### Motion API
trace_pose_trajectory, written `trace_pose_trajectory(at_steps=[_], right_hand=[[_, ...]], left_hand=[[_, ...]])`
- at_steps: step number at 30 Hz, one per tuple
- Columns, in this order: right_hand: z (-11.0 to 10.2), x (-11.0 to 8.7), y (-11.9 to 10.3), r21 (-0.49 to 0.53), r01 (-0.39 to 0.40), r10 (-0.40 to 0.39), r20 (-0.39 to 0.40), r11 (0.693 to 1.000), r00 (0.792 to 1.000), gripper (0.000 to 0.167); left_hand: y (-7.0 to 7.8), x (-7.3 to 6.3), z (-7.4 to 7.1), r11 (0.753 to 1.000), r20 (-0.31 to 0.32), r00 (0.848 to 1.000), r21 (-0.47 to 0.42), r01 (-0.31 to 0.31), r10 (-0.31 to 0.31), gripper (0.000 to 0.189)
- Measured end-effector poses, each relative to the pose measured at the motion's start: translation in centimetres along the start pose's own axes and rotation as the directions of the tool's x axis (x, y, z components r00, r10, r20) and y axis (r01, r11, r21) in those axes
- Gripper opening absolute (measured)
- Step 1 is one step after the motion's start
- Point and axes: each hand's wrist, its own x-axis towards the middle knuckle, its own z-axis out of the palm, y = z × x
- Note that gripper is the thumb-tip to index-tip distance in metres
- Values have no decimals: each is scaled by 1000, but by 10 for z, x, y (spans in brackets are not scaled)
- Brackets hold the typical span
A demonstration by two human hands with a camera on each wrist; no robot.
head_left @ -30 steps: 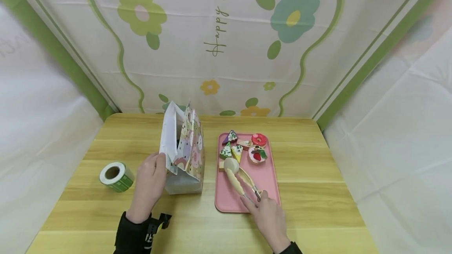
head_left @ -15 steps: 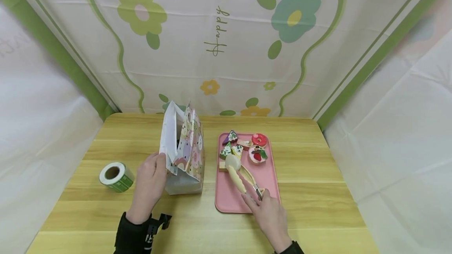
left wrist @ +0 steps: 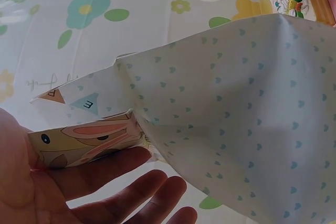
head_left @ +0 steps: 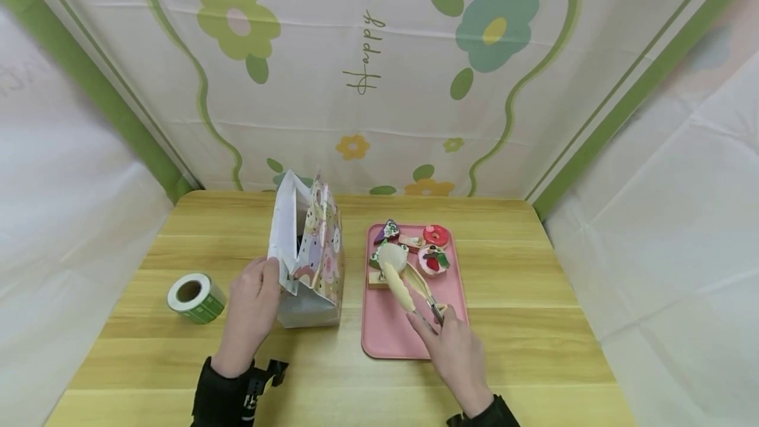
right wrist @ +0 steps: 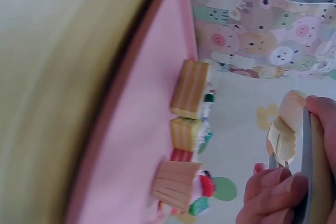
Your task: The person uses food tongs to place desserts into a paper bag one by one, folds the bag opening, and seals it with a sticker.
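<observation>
My left hand [head_left: 252,305] pinches the near edge of a paper gift bag [head_left: 329,256] patterned with cartoon animals; its top gapes. The left wrist view shows that bag edge between thumb and fingers, beside a side panel [left wrist: 236,108] of small blue hearts. In my right hand [head_left: 459,354] are cream-tipped food tongs [head_left: 400,287], their jaws apart above the pink tray [head_left: 385,335]. One broad tip covers part of the toy cake slices. Nothing shows between the tips [right wrist: 283,142] in the right wrist view. A toy cupcake [head_left: 431,261] and a red donut [head_left: 435,236] lie to their right.
A purple-sided cake slice [head_left: 387,232] sits at the tray's far left, and a tan slice [head_left: 377,280] at its left side. Left of the bag stands a roll of green labels [head_left: 197,298]. A flower-printed cloth [head_left: 296,84] rises behind the wooden table [head_left: 504,269].
My right hand and the tongs have shifted slightly right, with the tips farther forward, over the green-sided and yellow slices. The tan slice shows more. My left hand and the bag stay put.
</observation>
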Motion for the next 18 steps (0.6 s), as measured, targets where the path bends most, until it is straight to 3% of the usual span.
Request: trace_pose_trajectory(at_steps=[14, 18], right_hand=[[-24, 18, -32, 21, 51, -50, -15, 998, 999, 72], [-34, 25, -48, 25, 114, -113, -42, 993, 993, 72]], left_hand=[[2, 1, 1, 1000, -5, 1000, -3, -30, 30, 51], [4, 1, 0, 1000, -1, 1000, 8, -24, 24, 51]])
